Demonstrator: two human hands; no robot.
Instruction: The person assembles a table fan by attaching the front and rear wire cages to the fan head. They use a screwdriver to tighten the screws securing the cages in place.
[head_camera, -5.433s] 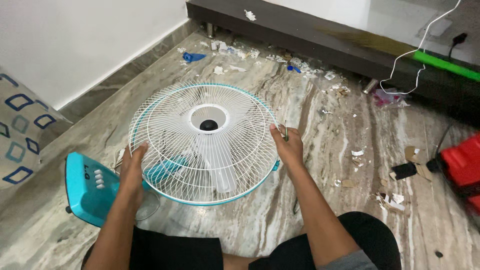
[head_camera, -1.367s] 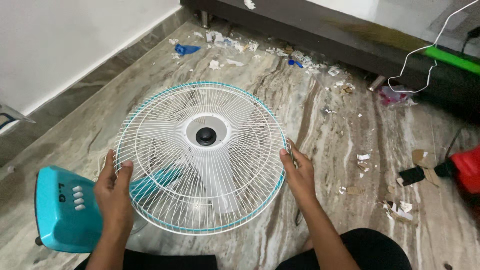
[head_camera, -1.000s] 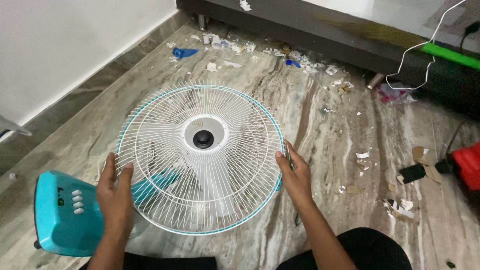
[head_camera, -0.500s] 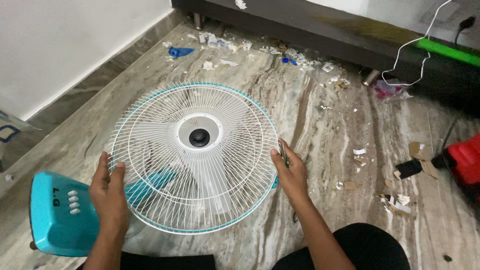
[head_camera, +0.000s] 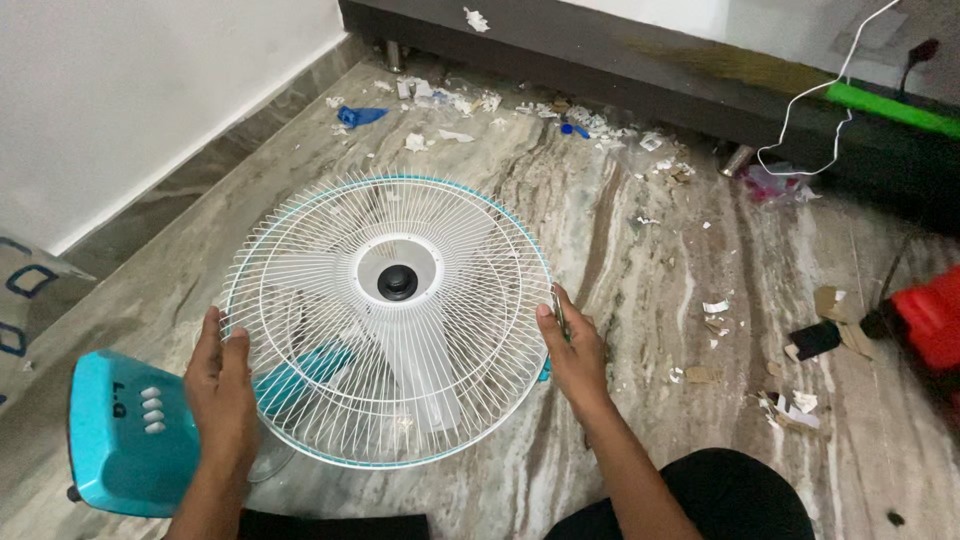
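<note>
A round white wire fan guard (head_camera: 300, 275) with a teal rim lies face up over the white blades and black hub (head_camera: 397, 283) of a table fan. My left hand (head_camera: 222, 385) grips the guard's left rim with the thumb on top. On the right rim rests my right hand (head_camera: 572, 350), which also pinches a thin dark tool against it. The fan's teal base (head_camera: 120, 435) with white push buttons sits on the floor at lower left, beside my left wrist.
Paper scraps and a blue piece (head_camera: 360, 115) litter the marble floor near a dark furniture plinth (head_camera: 600, 70). A green-handled broom (head_camera: 880, 105) and a white cord (head_camera: 800, 130) lie at the back right. A red object (head_camera: 930, 320) sits at right, a patterned cushion (head_camera: 25, 290) at left.
Both hands have stayed on the guard's rim while it shifted and turned slightly. The view has drifted, and the cushion has come back in at the left edge.
</note>
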